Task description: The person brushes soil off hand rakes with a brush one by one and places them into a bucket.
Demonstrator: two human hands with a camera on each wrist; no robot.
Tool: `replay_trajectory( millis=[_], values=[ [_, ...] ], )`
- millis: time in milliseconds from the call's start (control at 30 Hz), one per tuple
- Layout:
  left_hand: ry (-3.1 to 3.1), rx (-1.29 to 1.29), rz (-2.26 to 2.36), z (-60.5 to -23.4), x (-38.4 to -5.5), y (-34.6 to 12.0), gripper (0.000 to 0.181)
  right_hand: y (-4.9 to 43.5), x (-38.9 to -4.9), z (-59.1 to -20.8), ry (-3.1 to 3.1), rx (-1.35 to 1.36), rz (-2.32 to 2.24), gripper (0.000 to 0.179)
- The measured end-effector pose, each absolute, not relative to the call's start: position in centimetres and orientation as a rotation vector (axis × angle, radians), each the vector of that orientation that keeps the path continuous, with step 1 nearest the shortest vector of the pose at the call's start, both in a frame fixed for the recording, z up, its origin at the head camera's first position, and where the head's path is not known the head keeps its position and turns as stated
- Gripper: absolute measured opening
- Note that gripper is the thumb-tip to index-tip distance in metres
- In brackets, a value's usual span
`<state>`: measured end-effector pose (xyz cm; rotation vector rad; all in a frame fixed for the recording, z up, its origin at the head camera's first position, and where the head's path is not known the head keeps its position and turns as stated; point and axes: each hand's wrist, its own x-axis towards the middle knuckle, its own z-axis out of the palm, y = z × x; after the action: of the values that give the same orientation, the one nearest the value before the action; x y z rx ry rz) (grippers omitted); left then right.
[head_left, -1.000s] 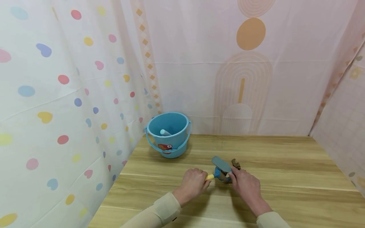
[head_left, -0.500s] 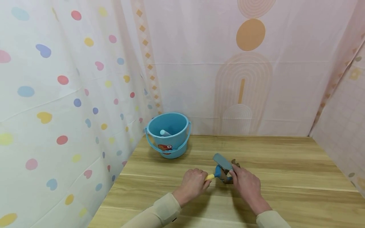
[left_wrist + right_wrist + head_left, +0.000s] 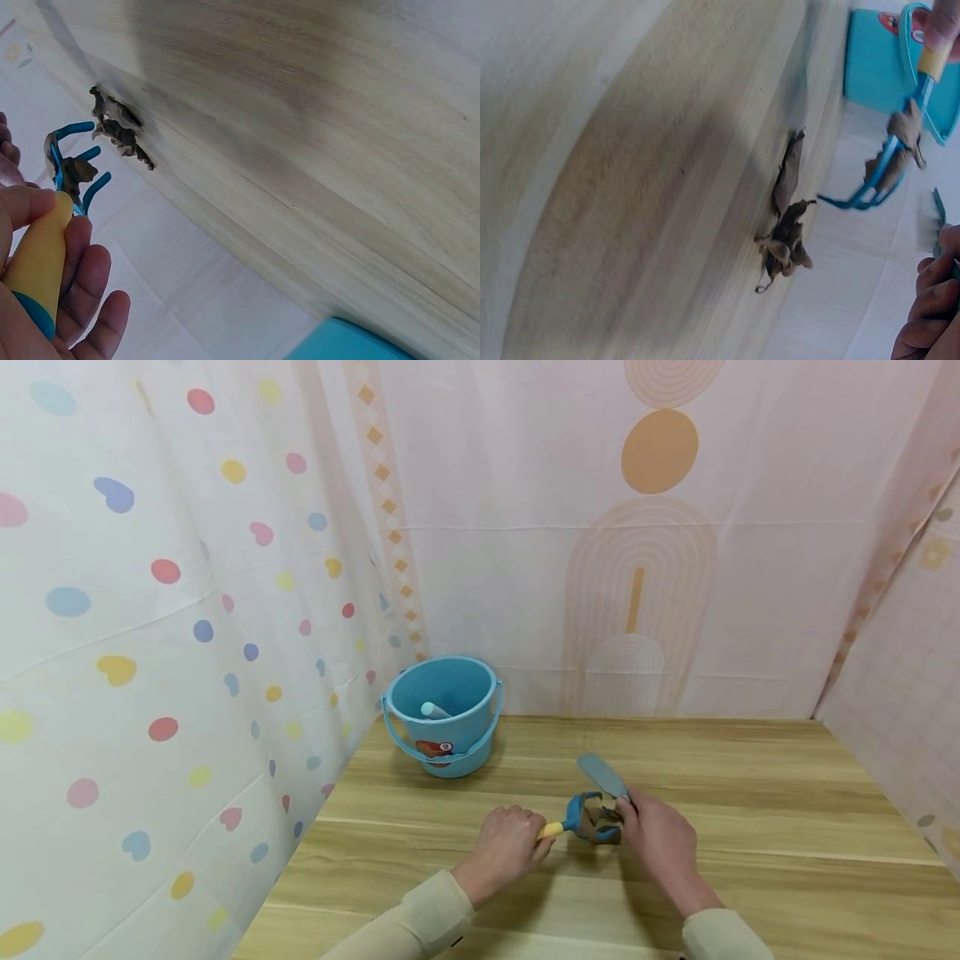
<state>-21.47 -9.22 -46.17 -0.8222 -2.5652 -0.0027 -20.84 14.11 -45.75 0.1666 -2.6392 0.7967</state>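
My left hand (image 3: pixel 510 843) grips the yellow handle (image 3: pixel 43 251) of a small hand rake with blue prongs (image 3: pixel 922 94). Crumpled brown dry leaves (image 3: pixel 905 131) are caught among the prongs, above the tabletop. On the right, my right hand (image 3: pixel 662 843) holds a flat grey-blue piece with a rounded end (image 3: pixel 602 775), which points up and to the left; its other end is hidden in the hand. The right fingertips are close beside the prongs. More dry leaves (image 3: pixel 784 244) lie on the wooden table in the right wrist view.
A blue bucket (image 3: pixel 457 739) with its handle hanging down in front stands at the table's back left. Inside it leans a pale rod (image 3: pixel 433 710). Patterned curtains (image 3: pixel 487 568) enclose the wood-grain table (image 3: pixel 750 777) at the back and sides.
My right hand has moved a little right, away from the rake, carrying the grey-blue piece along. The leaves caught in the prongs show more plainly. My left hand stays almost still.
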Motion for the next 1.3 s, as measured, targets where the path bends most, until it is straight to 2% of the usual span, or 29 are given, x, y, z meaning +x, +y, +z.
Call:
replay_trajectory(
  millis=[133,333,433,1300],
  values=[
    [-2.594,-0.788,-0.034,-46.4,-21.5,-9.5,0.026,14.5,-20.8,-45.6,-2.635,0.170,0.838,0.017],
    [-2.629,-0.744,-0.129,-46.1,-21.7,-9.9,0.024,14.7,-20.1,-46.1,-2.698,0.284,0.895,0.033],
    [-2.630,-0.739,-0.170,-46.0,-21.8,-9.9,0.022,14.7,-20.0,-46.4,-2.711,0.315,0.857,0.034],
    [-2.572,-0.828,-0.122,-45.7,-21.1,-9.6,0.021,15.6,-20.7,-46.8,-2.688,0.132,0.793,0.028]
  ],
)
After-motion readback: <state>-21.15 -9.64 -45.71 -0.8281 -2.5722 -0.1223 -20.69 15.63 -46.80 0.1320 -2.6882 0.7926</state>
